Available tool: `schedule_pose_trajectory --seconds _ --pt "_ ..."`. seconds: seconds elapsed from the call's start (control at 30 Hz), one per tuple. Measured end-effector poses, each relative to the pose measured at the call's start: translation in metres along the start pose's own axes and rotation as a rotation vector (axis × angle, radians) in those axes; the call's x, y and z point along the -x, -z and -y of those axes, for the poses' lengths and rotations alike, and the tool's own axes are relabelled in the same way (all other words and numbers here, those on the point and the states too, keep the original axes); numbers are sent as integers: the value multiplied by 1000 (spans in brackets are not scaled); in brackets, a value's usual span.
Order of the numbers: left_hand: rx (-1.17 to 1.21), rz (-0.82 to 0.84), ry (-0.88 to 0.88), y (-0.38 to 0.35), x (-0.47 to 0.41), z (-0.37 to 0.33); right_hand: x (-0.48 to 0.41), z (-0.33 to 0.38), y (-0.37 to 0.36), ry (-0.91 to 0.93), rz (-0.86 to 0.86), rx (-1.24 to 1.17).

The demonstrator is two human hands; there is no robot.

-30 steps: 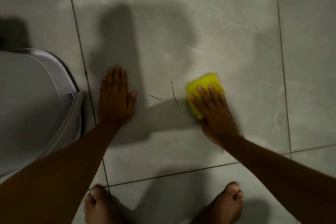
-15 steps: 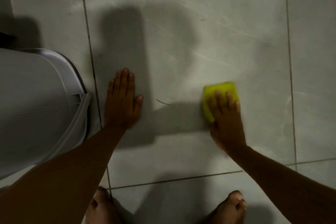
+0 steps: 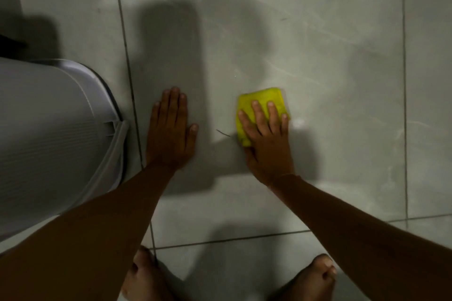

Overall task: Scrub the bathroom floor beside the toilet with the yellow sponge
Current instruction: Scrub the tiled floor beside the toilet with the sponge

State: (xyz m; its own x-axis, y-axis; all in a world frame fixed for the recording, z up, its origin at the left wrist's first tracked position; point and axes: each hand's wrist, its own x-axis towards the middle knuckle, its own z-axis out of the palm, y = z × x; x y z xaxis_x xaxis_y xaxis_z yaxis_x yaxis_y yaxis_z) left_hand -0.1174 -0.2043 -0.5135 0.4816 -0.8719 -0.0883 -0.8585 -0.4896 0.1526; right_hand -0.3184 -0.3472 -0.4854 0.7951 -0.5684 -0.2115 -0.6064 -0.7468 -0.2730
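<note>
The yellow sponge (image 3: 254, 100) lies flat on the grey tiled floor (image 3: 318, 56), right of centre. My right hand (image 3: 266, 139) presses down on it with fingers spread over its top; the sponge's near part is hidden under the palm. My left hand (image 3: 171, 134) rests flat on the tile with fingers together, a hand's width left of the sponge and just right of a grout line. The white toilet (image 3: 49, 134) fills the left side.
A short dark hair (image 3: 223, 132) lies on the tile between my hands. My bare feet (image 3: 144, 278) (image 3: 315, 278) stand at the bottom edge. Grout lines run up the left and the far right. Dark shadows fall over the tile beyond my hands.
My right hand slid the sponge to the right, then back left towards the hair. One of two hairs is gone from view. The left hand has stayed planted.
</note>
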Motion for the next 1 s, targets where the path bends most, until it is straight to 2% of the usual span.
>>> schedule_pose_trajectory --seconds 0.1,0.13,0.2,0.27,0.3,0.33,0.37,0.47,0.5,0.57,0.6,0.67,0.7,0.73,0.77,0.83,0.87,0.9,0.93,1.0 --pt "8 -3 2 1 -1 -2 46 -47 7 212 102 113" --pt "8 -8 8 1 -1 -1 59 -74 19 211 136 126" --pt "9 -18 6 1 0 -1 54 -124 37 -30 79 79" --pt "5 -28 -1 0 0 0 1 -144 48 -479 -52 -17" --pt "7 -28 -6 0 0 -1 -31 -140 51 -631 -95 -80" --pt "9 -25 -5 -1 0 -1 -55 -129 53 -672 -109 -109" --pt "8 -21 0 -1 0 0 -64 -116 49 -583 -95 -86" --pt "12 -23 3 2 -1 -2 -9 -112 37 53 100 72" --pt "9 -22 6 3 -1 -2 17 -122 43 148 170 99" --pt "11 -18 12 4 0 -2 25 -156 54 80 141 96" --pt "13 -23 14 5 0 -2 3 -165 61 -72 72 60" --pt "17 -29 4 3 -1 -3 -74 -169 69 -527 -75 -29" --pt "9 -26 3 2 0 -2 -111 -161 75 -648 -76 -81" --pt "0 -23 6 2 1 -1 -132 -153 76 -645 -63 -73" --pt "-4 -17 3 3 0 -1 -136 -150 72 -544 -51 -43" --pt "0 -4 1 5 -1 -3 -94 -151 69 -186 30 -13" --pt "0 3 6 6 -2 -3 -59 -156 70 -66 67 -11" --pt "2 14 14 7 -1 -2 -27 -164 75 -59 104 -24" --pt "5 18 17 8 0 -3 -13 -175 80 -145 100 -33" --pt "6 9 8 4 0 -3 -48 -186 86 -476 -8 -80"
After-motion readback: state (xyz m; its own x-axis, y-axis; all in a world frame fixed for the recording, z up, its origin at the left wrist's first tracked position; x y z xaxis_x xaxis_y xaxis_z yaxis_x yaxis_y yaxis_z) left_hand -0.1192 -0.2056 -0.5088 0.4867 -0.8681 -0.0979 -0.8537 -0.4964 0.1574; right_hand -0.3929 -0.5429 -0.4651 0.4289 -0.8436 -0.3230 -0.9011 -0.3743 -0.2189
